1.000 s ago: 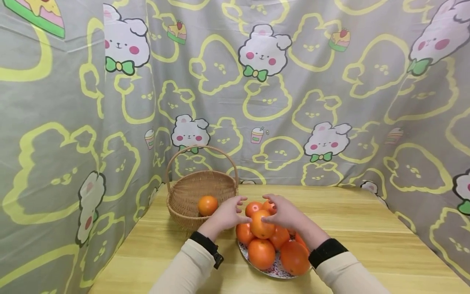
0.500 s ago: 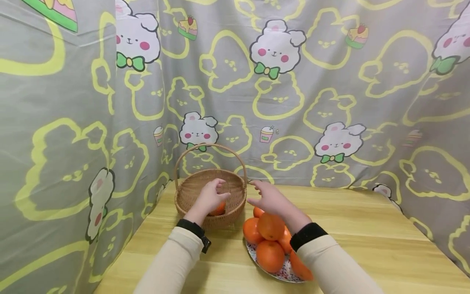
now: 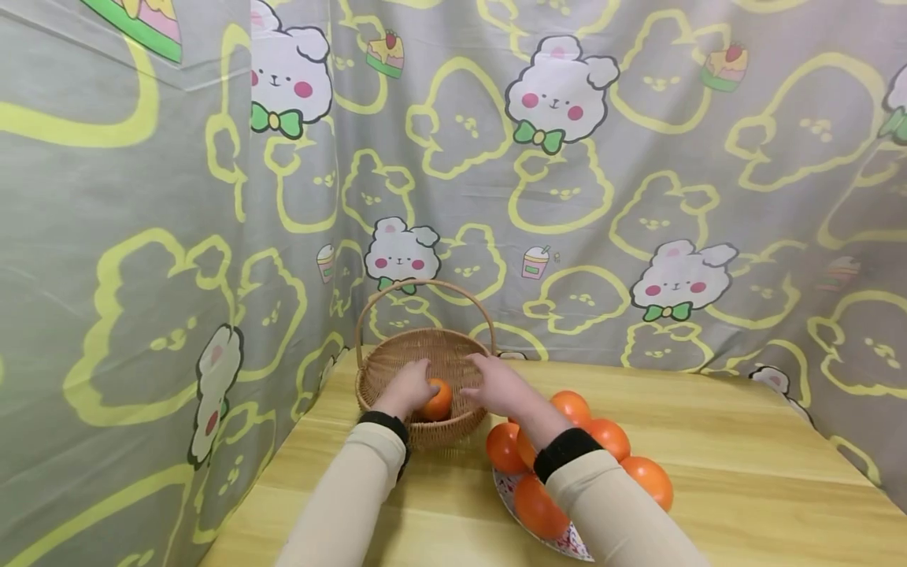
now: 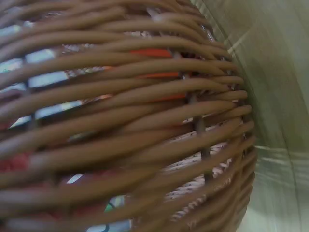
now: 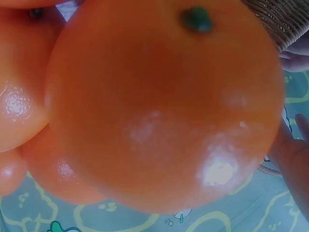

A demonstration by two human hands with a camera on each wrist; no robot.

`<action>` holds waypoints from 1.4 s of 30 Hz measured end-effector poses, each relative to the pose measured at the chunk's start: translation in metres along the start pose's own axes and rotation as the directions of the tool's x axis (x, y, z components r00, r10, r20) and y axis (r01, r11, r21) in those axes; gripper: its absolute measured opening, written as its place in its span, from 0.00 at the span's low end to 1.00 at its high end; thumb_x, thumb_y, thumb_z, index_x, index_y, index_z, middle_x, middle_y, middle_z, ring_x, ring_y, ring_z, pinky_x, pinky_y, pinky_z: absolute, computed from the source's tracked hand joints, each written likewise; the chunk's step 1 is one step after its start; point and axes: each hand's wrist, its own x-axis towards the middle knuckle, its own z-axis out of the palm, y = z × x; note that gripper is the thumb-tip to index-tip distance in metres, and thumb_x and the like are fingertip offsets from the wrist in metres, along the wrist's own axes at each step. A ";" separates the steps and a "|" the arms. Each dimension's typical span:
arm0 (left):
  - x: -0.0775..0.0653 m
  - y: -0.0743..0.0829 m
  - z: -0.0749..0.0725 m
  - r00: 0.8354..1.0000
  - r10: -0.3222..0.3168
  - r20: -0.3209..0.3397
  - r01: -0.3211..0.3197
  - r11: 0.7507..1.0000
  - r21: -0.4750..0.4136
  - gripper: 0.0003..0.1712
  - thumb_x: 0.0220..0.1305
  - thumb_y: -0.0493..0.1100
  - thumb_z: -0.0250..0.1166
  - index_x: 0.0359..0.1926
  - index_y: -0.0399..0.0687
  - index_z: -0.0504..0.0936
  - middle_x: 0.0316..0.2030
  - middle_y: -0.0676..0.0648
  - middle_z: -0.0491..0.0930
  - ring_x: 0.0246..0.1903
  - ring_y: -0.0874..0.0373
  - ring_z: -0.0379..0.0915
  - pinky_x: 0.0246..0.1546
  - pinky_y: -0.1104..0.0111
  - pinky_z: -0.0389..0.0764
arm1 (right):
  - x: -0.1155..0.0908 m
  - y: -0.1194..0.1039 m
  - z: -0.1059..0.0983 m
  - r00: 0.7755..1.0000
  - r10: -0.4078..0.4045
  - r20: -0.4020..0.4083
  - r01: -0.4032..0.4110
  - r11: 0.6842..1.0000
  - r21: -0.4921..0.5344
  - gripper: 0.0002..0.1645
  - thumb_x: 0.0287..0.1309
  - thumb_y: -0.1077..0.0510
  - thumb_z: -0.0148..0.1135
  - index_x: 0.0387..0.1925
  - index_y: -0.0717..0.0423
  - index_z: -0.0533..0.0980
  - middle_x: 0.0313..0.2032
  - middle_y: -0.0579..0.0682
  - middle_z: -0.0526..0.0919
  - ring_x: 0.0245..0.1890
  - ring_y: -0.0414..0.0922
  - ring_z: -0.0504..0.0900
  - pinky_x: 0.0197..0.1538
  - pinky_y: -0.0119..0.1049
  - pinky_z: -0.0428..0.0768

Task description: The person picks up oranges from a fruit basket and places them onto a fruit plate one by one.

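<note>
A brown wicker basket [image 3: 397,356] with a tall arched handle stands at the back left of the table. Inside it lies one orange [image 3: 439,403]. My left hand [image 3: 404,391] reaches over the front rim, its thumb at the orange's left side. Across the basket's right rim comes my right hand [image 3: 501,388], fingers and thumb spread, apart from that orange. Beneath my right forearm, several oranges [image 3: 540,505] are heaped on a patterned plate [image 3: 505,482]. Close up in the right wrist view is an orange [image 5: 164,111] with a green stem end. Wicker hides my left hand in the left wrist view.
A light wood-grain table [image 3: 737,472] carries the basket and plate side by side. Behind and to the left hangs a grey curtain [image 3: 468,181] with cartoon prints. The basket's handle [image 3: 427,283] arches above both hands.
Both hands have left the heap on the plate and moved left to the basket. My left hand has come down beside the orange inside. The head view has shifted left.
</note>
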 end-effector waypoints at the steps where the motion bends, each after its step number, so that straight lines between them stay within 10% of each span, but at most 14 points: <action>1: 0.001 -0.001 0.003 1.000 0.008 0.016 -0.008 1.000 0.026 0.32 0.58 0.41 0.59 0.62 0.33 0.63 0.59 0.34 0.65 0.59 0.43 0.62 0.56 0.53 0.64 | -0.002 0.000 0.000 1.000 -0.001 0.000 0.001 1.000 0.004 0.35 0.55 0.51 0.62 0.62 0.57 0.63 0.57 0.59 0.70 0.57 0.55 0.68 0.54 0.48 0.70; 13: -0.008 -0.001 0.014 0.975 -0.029 0.220 -0.011 0.984 0.180 0.31 0.62 0.44 0.55 0.66 0.44 0.61 0.64 0.39 0.57 0.61 0.44 0.58 0.55 0.53 0.65 | -0.013 0.002 -0.001 1.000 0.002 0.007 -0.002 0.996 0.093 0.36 0.53 0.53 0.64 0.62 0.55 0.63 0.53 0.56 0.72 0.49 0.50 0.74 0.46 0.43 0.74; 21: -0.013 0.001 0.012 0.992 -0.065 0.109 0.042 0.979 0.201 0.28 0.49 0.50 0.69 0.51 0.47 0.73 0.46 0.40 0.67 0.40 0.47 0.69 0.36 0.56 0.73 | -0.015 0.005 0.003 0.999 -0.047 0.010 0.047 0.999 0.011 0.34 0.52 0.54 0.65 0.60 0.59 0.65 0.50 0.58 0.75 0.46 0.51 0.75 0.47 0.44 0.74; 30: -0.019 -0.002 0.014 0.981 -0.084 0.177 0.047 0.978 0.205 0.30 0.43 0.49 0.71 0.50 0.47 0.76 0.34 0.47 0.77 0.31 0.54 0.70 0.33 0.62 0.71 | -0.018 0.003 0.013 0.996 -0.063 0.061 0.063 0.998 0.007 0.35 0.53 0.52 0.64 0.60 0.58 0.64 0.55 0.62 0.71 0.55 0.56 0.70 0.54 0.48 0.70; 36: -0.019 0.001 0.012 0.983 -0.062 0.170 0.073 0.996 -0.060 0.30 0.49 0.53 0.66 0.52 0.45 0.73 0.38 0.47 0.76 0.34 0.54 0.71 0.34 0.62 0.72 | -0.020 0.005 0.015 0.997 -0.039 0.071 0.037 0.999 0.020 0.34 0.53 0.54 0.64 0.61 0.58 0.64 0.56 0.62 0.70 0.56 0.56 0.69 0.55 0.50 0.69; 42: -0.019 0.016 0.006 0.995 0.009 0.097 0.026 0.933 -0.358 0.18 0.55 0.51 0.63 0.43 0.47 0.72 0.36 0.46 0.76 0.32 0.55 0.73 0.31 0.65 0.74 | -0.019 0.004 0.012 0.997 -0.069 0.028 0.069 0.997 0.020 0.32 0.51 0.56 0.66 0.57 0.61 0.68 0.52 0.59 0.74 0.53 0.54 0.71 0.54 0.50 0.70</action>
